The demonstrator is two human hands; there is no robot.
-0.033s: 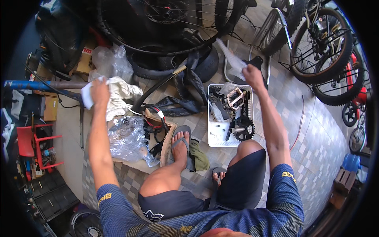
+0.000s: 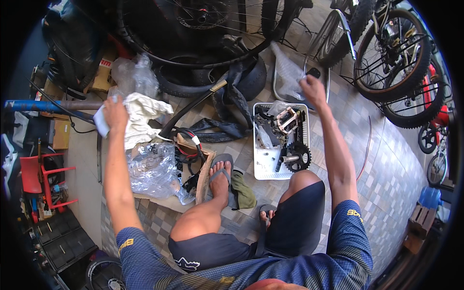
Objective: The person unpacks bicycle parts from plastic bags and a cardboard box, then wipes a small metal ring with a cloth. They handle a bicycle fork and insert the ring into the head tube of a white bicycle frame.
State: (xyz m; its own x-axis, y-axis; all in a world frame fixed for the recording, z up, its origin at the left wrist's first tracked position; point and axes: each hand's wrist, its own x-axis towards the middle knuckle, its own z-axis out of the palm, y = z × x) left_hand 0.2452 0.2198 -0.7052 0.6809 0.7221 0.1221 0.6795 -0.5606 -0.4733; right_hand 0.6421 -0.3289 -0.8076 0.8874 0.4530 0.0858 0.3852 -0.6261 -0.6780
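Out to the left, my left hand [image 2: 115, 116] is closed on a white cloth [image 2: 144, 113]. A pale bluish-white flap [image 2: 100, 122] shows on the hand's other side; whether it belongs to the cloth I cannot tell. My right hand [image 2: 314, 91], far right, pinches a translucent plastic sheet [image 2: 287, 72] that hangs to its left. Nearer than that hand stands a white plastic basket [image 2: 263, 173] with bicycle parts in it: a pedal [image 2: 288, 121] and a crank with a black chainring [image 2: 297, 157]. Crumpled clear plastic [image 2: 152, 169] lies below the cloth, beside a cardboard box [image 2: 206, 176].
Black tyres [image 2: 258, 79] and inner tubes [image 2: 212, 129] lie ahead, under a large bicycle wheel [image 2: 145, 53]. Parked bicycles [image 2: 394, 58] line the far right. A blue bar [image 2: 36, 105] juts in at left, above a red chair [image 2: 31, 174]. An olive cloth [image 2: 242, 191] lies by my foot.
The plastic sheet in my right hand has spread wider, and that hand has shifted slightly right. My left hand has moved a little left with the cloth.
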